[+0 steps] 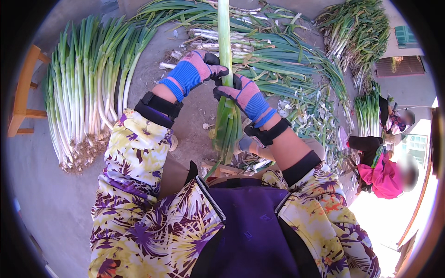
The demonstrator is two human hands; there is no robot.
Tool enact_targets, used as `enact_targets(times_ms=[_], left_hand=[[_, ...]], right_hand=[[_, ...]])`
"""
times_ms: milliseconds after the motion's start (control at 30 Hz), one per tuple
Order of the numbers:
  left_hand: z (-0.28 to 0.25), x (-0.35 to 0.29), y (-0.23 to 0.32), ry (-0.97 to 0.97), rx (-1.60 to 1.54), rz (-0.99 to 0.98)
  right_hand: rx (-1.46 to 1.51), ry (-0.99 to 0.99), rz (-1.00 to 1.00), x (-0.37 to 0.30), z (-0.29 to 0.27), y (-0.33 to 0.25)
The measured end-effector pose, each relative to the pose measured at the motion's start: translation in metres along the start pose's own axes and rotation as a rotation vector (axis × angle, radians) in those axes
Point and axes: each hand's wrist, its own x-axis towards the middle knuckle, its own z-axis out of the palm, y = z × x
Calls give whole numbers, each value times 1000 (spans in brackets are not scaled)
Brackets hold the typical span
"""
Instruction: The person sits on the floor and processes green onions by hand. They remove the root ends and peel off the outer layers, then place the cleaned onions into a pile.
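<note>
Head view: the right hand point(238, 91) grips a green onion point(224, 34), upright at upper centre with leaves point(227, 132) hanging down; the left hand point(204, 67) pinches it just above. A gentle grip should avoid bruising it. Beyond lies a heap of onions point(278, 55), top centre.

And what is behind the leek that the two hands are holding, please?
Around the held leek, more leeks show behind its upper part, and ground farther down; whatever lies directly behind it is covered.
</note>
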Motion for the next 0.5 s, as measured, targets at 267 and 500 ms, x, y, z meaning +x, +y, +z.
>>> enact_targets(times_ms=[267, 500], left_hand=[[-4, -3, 6, 72, 43, -101], [-12, -8, 9, 95, -161, 7]], right_hand=[[-202, -10, 74, -10, 0, -40], [8, -5, 68, -2, -1, -20]])
